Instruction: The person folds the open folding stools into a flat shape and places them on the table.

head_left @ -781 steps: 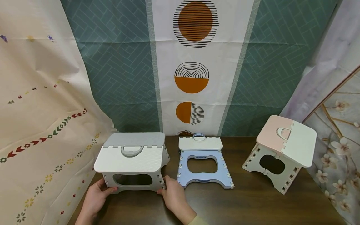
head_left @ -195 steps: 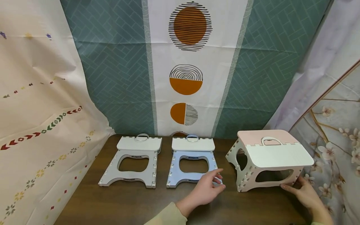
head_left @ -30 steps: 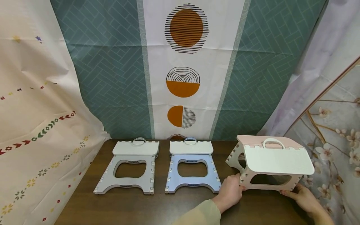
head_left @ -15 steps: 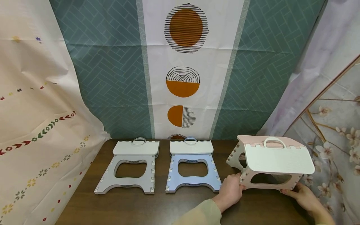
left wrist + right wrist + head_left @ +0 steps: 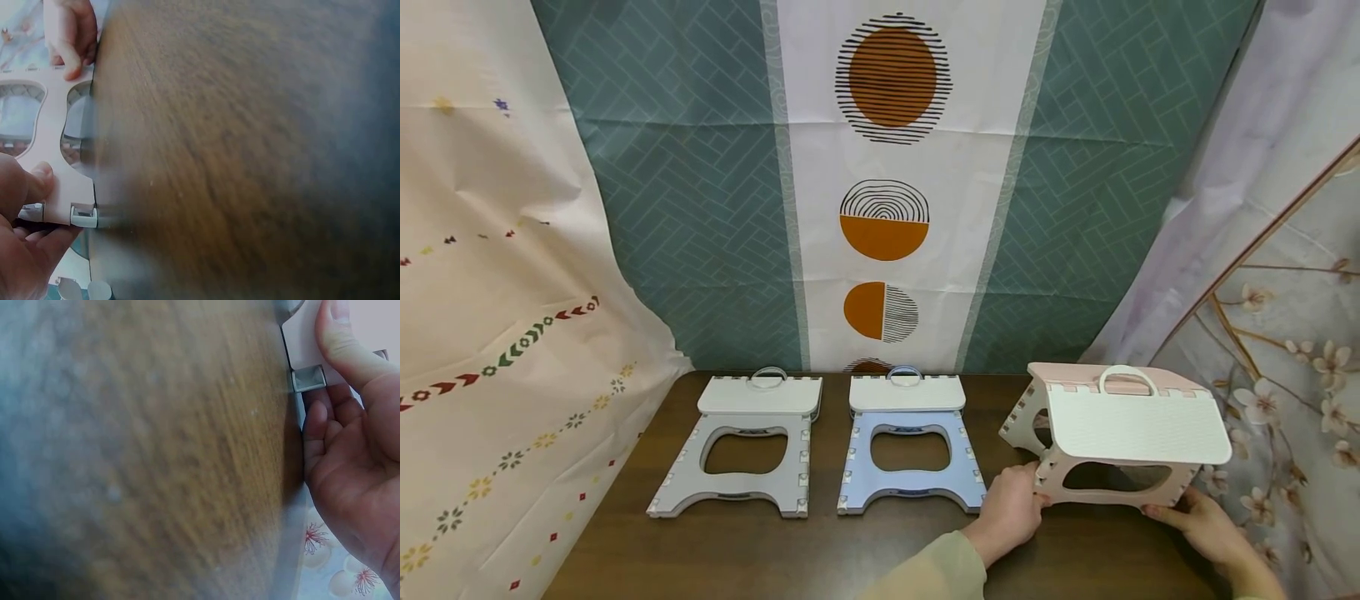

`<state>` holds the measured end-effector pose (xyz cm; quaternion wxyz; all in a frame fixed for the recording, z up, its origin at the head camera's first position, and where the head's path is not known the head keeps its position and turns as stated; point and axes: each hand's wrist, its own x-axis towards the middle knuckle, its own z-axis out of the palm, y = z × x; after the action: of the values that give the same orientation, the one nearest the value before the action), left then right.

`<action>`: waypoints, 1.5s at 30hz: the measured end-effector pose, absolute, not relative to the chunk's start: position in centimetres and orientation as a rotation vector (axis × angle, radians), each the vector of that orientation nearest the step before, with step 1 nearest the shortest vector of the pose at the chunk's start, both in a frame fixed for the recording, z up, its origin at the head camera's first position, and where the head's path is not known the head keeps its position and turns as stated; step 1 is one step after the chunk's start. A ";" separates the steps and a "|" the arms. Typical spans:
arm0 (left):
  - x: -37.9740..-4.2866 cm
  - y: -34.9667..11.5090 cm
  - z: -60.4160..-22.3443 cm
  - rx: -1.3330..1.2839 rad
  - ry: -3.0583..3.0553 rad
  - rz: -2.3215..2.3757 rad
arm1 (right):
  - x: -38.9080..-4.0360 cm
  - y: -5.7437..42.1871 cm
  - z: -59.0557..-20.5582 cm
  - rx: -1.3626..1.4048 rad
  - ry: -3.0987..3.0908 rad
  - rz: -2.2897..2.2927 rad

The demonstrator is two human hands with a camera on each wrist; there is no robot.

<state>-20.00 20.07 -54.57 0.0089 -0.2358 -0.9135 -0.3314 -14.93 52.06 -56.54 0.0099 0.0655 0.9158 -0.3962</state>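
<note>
A pink and white folding stool [image 5: 1138,425] stands at the right of the table, its carrying handle raised and the white front half of its top sloping down toward me. My left hand [image 5: 1013,504] grips the lower left of its front leg panel, thumb on the pink face in the left wrist view. At the opposite lower corner my right hand [image 5: 1202,527] holds the same panel; the right wrist view shows its thumb [image 5: 344,347] on the face and fingers curled behind the edge. Part of the rear leg panel is hidden.
A blue and white folding stool [image 5: 910,483] lies folded down in the middle of the dark wooden table [image 5: 820,554]. Left of it lies a grey and white one [image 5: 745,485], likewise folded. Patterned cloths hang behind and at both sides.
Since the oldest frame the grey stool was folded down and the pink one turned. My left hand has since moved onto its front panel, and its top now slopes. The last second shows almost no movement.
</note>
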 end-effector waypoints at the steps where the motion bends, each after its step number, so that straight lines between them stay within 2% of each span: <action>1: -20.0 20.0 -54.6 -0.735 -2.854 -1.034 | -14.9 52.0 -56.6 0.205 2.856 -1.236; 45: -20.1 20.0 -54.4 -0.782 -2.848 -0.963 | -14.9 51.9 -56.2 0.147 2.780 -1.334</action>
<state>-20.14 20.00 -54.44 0.0178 -0.2516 -0.9167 -0.3099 -14.89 51.91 -56.19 0.0273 0.0475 0.9003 -0.4318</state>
